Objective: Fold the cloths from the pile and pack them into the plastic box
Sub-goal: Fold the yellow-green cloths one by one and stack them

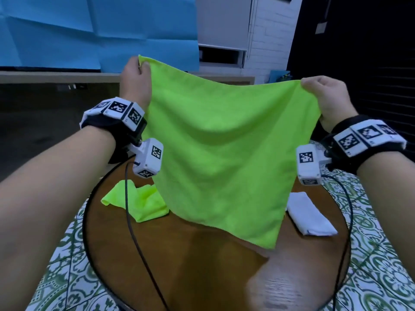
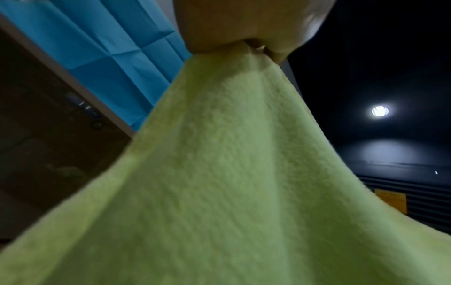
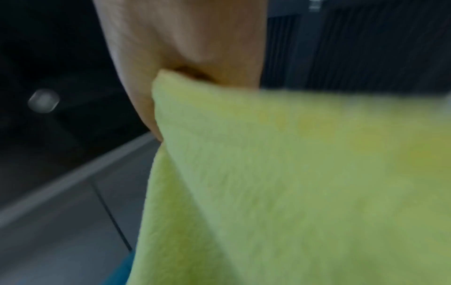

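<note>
Nearest to the person is the round wooden table [image 1: 202, 265], its near part bare. Further in, a crumpled green cloth [image 1: 137, 200] lies on the left and a folded white cloth [image 1: 310, 216] on the right. Above the table hangs the green cloth [image 1: 220, 149] being worked, spread open in the air with its lowest corner just over the wood. The left hand [image 1: 135, 79] pinches the far-left top corner between thumb and fingers; the right hand [image 1: 327, 97] pinches the right top corner the same way, held a little lower, so the top edge slopes and sags between them. The wrist views show each corner gathered tight in the pinch. No plastic box shows in any view.

The risk, I think, lies in the uneven hold: laid down like this, the cloth could land skewed and fold crooked. It could also drag over the crumpled cloth, or slip from so small a pinch.
</note>
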`<state>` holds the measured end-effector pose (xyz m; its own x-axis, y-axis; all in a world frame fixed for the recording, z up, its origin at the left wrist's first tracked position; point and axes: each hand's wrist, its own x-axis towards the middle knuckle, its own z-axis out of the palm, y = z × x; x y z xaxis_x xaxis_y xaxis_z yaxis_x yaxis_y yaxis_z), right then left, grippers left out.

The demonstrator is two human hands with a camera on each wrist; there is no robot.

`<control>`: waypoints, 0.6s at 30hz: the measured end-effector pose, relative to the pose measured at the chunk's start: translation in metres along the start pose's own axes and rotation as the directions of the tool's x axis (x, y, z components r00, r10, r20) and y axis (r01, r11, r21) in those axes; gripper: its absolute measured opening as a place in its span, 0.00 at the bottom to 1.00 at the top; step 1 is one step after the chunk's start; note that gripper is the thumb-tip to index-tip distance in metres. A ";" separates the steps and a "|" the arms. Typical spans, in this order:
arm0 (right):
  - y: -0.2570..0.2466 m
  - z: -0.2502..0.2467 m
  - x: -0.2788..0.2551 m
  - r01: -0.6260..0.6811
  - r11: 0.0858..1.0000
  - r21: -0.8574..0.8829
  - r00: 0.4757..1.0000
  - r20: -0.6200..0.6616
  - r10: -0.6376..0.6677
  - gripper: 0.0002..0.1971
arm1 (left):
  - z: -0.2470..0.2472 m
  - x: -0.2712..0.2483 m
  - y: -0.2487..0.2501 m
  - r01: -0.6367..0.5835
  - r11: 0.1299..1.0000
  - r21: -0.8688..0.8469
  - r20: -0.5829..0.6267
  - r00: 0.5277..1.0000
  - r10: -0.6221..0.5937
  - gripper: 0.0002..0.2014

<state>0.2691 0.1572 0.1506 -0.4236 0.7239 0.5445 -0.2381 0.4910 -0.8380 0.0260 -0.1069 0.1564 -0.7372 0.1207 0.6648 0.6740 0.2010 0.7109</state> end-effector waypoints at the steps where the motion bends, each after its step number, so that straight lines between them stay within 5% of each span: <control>1: -0.002 -0.003 0.000 -0.031 0.995 0.091 1.000 0.005 0.031 0.07 | -0.002 0.002 0.000 0.023 0.999 -0.045 0.010 1.000 -0.023 0.17; 6: -0.009 0.011 -0.011 -0.201 0.979 0.033 0.976 0.091 0.197 0.11 | 0.008 -0.004 0.000 0.190 0.980 0.060 0.099 0.976 -0.195 0.13; 11: -0.024 0.060 -0.027 -0.325 0.936 0.136 0.865 0.443 0.236 0.12 | 0.049 -0.034 0.035 0.046 0.999 0.013 0.276 0.960 -0.048 0.11; 15: -0.035 0.090 -0.041 -0.164 0.986 0.013 0.797 0.591 0.125 0.07 | 0.069 -0.053 0.055 -0.005 0.994 -0.106 0.354 0.934 0.042 0.09; 18: -0.033 0.101 -0.048 -0.062 0.996 -0.057 0.840 0.536 0.083 0.08 | 0.073 -0.059 0.056 0.047 0.988 -0.148 0.372 0.928 0.012 0.09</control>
<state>0.2096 0.0573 0.1482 -0.8440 0.3889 0.3693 -0.1615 0.4723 -0.8665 0.1043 -0.0317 0.1400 -0.6941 0.4761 0.5399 0.6384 0.0604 0.7674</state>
